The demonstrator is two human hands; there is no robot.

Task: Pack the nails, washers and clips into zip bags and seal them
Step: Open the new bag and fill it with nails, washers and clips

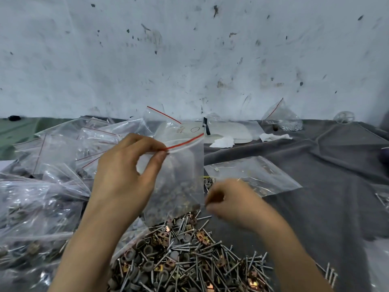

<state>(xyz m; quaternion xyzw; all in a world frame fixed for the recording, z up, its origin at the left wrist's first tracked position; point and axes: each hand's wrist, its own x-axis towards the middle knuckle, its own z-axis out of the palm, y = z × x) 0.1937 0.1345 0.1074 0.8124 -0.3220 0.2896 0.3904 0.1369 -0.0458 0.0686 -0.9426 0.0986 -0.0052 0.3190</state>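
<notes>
The scuffed white wall point(189, 60) fills the upper half, from 9 round to 3 o'clock. Below it a creased grey cloth point(320, 186) covers the table from 3 to 5 o'clock. A heap of clear bags point(42, 186), some holding hardware, spreads from 8 to 10 o'clock. At 6 o'clock lies the loose pile point(189, 256) of nails, grey washers and brassy clips.

At the centre hangs the zip bag point(181, 175), upright, its red-striped mouth on top and its bottom just above the pile. The left hand point(124, 175) pinches the mouth's near corner between thumb and forefinger. The right hand point(233, 205), at 4 o'clock of the bag by its lower corner, is blurred and curled; I cannot tell whether it holds anything.

A flat bag point(252, 173) lies at 3 o'clock of the zip bag. A small filled bag point(282, 119) stands at 2 o'clock by the wall, and a crumpled tissue point(223, 142) lies at 1 o'clock.
</notes>
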